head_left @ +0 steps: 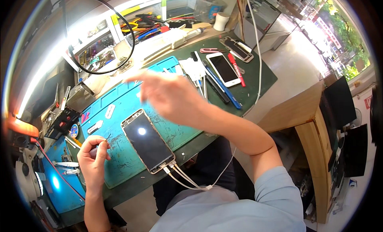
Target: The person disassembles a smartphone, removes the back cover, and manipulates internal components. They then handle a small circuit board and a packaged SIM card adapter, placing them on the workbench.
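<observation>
A phone [148,143] with a dark front and a worn, gold-edged frame lies on the blue work mat [119,168]. A white cable [187,180] with several plugs meets its lower edge, and a bright light reflects in its glass. To the left of the phone, my left hand [94,155] is closed, thumb against fingers, around something small with a thin dark tip; most of it is hidden. My right hand [171,97] hovers above the far side of the mat beyond the phone. Motion blurs its fingers, and I cannot make out anything in them.
A white phone [224,69], a red marker [237,69], a blue pen [223,86] and an opened phone [236,49] lie at the right. Behind stand pliers and tools [147,26]. A black cable loop [131,40] hangs overhead; a wooden cabinet [293,106] stands right.
</observation>
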`<state>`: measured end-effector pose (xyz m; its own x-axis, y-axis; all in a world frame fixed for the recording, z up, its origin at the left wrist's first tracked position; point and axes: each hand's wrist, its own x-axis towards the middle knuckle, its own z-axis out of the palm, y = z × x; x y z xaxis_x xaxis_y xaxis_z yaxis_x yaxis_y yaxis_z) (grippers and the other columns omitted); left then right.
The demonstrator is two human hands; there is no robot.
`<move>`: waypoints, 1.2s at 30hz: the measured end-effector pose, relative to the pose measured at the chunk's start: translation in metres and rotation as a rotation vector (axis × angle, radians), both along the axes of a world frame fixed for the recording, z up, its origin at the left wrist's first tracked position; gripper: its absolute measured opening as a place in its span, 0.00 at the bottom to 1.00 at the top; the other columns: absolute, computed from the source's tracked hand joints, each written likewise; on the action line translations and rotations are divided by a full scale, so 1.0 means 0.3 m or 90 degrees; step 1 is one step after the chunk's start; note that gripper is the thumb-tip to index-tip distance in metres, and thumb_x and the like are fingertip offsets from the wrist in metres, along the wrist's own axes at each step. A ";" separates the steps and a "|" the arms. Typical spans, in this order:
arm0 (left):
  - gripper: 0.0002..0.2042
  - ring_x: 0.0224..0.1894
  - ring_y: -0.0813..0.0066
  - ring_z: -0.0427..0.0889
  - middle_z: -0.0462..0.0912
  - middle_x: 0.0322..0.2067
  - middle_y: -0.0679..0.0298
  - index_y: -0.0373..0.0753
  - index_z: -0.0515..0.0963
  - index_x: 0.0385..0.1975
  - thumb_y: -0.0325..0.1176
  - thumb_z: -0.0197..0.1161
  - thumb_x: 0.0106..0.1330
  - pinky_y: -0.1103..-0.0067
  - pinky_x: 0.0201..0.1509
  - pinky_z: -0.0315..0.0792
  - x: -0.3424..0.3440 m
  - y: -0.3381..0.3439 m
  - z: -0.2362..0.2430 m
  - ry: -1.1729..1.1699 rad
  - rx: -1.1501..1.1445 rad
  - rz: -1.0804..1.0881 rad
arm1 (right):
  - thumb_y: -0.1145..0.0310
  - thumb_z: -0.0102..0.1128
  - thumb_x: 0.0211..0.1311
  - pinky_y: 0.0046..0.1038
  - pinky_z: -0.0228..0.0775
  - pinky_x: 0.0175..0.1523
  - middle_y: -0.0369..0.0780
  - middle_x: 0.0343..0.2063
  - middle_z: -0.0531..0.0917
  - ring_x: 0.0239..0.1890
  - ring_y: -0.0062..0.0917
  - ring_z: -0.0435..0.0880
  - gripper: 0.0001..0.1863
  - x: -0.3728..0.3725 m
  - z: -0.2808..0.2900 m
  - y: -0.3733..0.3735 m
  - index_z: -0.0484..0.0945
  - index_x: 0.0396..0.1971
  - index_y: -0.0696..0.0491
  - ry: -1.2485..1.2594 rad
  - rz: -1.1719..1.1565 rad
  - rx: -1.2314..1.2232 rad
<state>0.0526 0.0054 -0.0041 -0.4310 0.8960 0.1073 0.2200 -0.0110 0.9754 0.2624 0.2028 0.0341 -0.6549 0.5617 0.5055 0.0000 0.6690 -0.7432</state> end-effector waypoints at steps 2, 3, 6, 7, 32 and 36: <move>0.02 0.30 0.87 0.75 0.77 0.33 0.66 0.31 0.77 0.34 0.23 0.60 0.68 0.88 0.28 0.70 0.005 -0.006 0.004 0.001 0.006 0.001 | 0.77 0.57 0.57 0.36 0.78 0.39 0.41 0.32 0.84 0.33 0.37 0.85 0.20 0.096 -0.002 0.054 0.78 0.51 0.49 -0.045 -0.175 0.157; 0.02 0.30 0.87 0.75 0.77 0.33 0.66 0.31 0.77 0.34 0.23 0.60 0.68 0.88 0.28 0.70 0.011 -0.005 0.003 -0.001 0.009 -0.004 | 0.75 0.57 0.58 0.36 0.78 0.41 0.41 0.34 0.84 0.35 0.36 0.84 0.18 0.166 -0.007 0.094 0.80 0.49 0.49 -0.113 -0.261 0.261; 0.02 0.31 0.88 0.75 0.77 0.33 0.67 0.31 0.77 0.34 0.23 0.60 0.68 0.89 0.28 0.70 0.016 -0.001 -0.006 0.015 0.016 -0.041 | 0.71 0.58 0.61 0.34 0.76 0.44 0.39 0.33 0.83 0.36 0.32 0.84 0.12 0.392 -0.072 0.175 0.82 0.44 0.50 -0.303 -0.404 0.333; 0.02 0.30 0.88 0.75 0.76 0.33 0.67 0.31 0.77 0.34 0.24 0.61 0.68 0.89 0.28 0.70 0.017 -0.007 -0.004 0.018 0.005 -0.036 | 0.68 0.60 0.61 0.33 0.76 0.43 0.38 0.33 0.83 0.36 0.32 0.84 0.11 0.415 -0.070 0.166 0.82 0.43 0.51 -0.375 -0.398 0.261; 0.01 0.35 0.77 0.79 0.81 0.32 0.63 0.33 0.80 0.32 0.22 0.64 0.62 0.83 0.36 0.77 0.023 -0.008 0.042 0.061 0.045 -0.029 | 0.51 0.62 0.61 0.38 0.77 0.43 0.45 0.31 0.86 0.37 0.40 0.86 0.19 -0.274 -0.101 0.804 0.83 0.37 0.53 -0.321 -0.444 0.412; 0.02 0.36 0.82 0.78 0.80 0.35 0.64 0.34 0.80 0.33 0.22 0.63 0.64 0.86 0.37 0.75 0.003 -0.018 0.047 0.088 0.039 -0.052 | 0.47 0.63 0.60 0.39 0.78 0.44 0.49 0.32 0.86 0.40 0.43 0.86 0.23 -0.430 -0.124 0.868 0.85 0.32 0.54 -0.462 -0.472 0.333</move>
